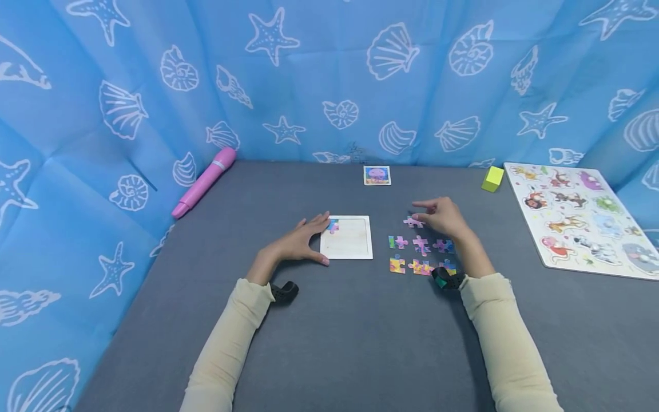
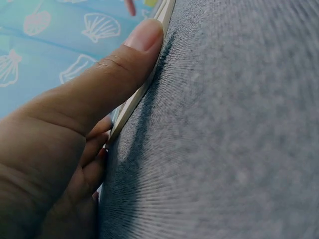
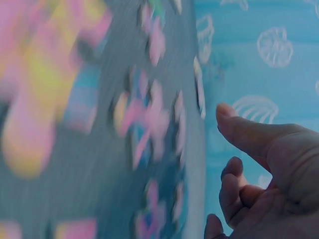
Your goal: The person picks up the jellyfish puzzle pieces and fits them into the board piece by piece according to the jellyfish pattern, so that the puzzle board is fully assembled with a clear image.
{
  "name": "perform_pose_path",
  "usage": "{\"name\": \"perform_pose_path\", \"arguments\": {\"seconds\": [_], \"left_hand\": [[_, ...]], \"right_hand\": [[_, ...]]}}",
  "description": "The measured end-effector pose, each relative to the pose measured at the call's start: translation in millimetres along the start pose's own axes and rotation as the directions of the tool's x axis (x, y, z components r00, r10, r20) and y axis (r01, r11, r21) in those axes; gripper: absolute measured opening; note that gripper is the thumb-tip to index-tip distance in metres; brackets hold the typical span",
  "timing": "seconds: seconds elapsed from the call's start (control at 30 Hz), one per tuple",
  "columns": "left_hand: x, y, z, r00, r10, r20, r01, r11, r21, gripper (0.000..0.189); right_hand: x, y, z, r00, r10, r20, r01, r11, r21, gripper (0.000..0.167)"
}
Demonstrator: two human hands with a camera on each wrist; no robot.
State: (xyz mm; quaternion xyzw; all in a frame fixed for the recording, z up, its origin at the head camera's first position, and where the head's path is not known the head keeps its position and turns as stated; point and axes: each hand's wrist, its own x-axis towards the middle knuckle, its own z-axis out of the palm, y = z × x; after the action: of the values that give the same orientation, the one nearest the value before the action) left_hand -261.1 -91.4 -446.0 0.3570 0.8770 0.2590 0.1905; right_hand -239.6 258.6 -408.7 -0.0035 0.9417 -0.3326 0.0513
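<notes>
A square white wooden puzzle tray (image 1: 347,243) lies on the dark table, with one blue and pink jigsaw piece (image 1: 333,226) in its upper left corner. My left hand (image 1: 297,240) grips the tray's left side, thumb at the near corner and fingers at the far one. In the left wrist view the thumb (image 2: 124,62) lies along the tray's edge. Right of the tray, several colourful jigsaw pieces (image 1: 421,245) are laid out in rows. Over the farthest pink piece (image 1: 412,222) hovers my right hand (image 1: 444,217), index finger and thumb apart and nothing between them.
A small jellyfish picture card (image 1: 377,175) lies at the table's back edge. Farther right are a yellow-green block (image 1: 492,179) and an animal puzzle board (image 1: 582,214). A pink pen-shaped object (image 1: 204,183) lies at the back left, by the blue shell-print curtain (image 1: 309,74).
</notes>
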Motion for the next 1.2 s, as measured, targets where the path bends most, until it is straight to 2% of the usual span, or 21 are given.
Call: {"name": "perform_pose_path", "arguments": {"seconds": [0.3, 0.53, 0.93, 1.2], "left_hand": [[-3.0, 0.6, -1.1, 1.0, -0.02, 0.019, 0.02, 1.0, 0.016, 0.104], [-4.0, 3.9, -3.2, 1.0, -0.011, 0.012, 0.012, 1.0, -0.005, 0.104], [-0.8, 3.1, -1.0, 1.0, -0.022, 0.011, 0.022, 1.0, 0.003, 0.104], [0.4, 2.2, -1.1, 0.999, -0.032, 0.023, 0.031, 0.999, 0.01, 0.104]], "right_hand": [[-1.4, 22.1, -2.0, 0.984, 0.119, 0.135, -0.127, 0.991, 0.05, 0.041], [-1.2, 22.2, -0.7, 0.971, 0.193, 0.138, -0.207, 0.974, 0.09, 0.041], [-2.4, 22.5, 0.6, 0.981, 0.171, 0.092, -0.175, 0.984, 0.03, 0.04], [-3.1, 22.0, 1.0, 0.993, 0.098, 0.061, -0.095, 0.994, -0.051, 0.038]]}}
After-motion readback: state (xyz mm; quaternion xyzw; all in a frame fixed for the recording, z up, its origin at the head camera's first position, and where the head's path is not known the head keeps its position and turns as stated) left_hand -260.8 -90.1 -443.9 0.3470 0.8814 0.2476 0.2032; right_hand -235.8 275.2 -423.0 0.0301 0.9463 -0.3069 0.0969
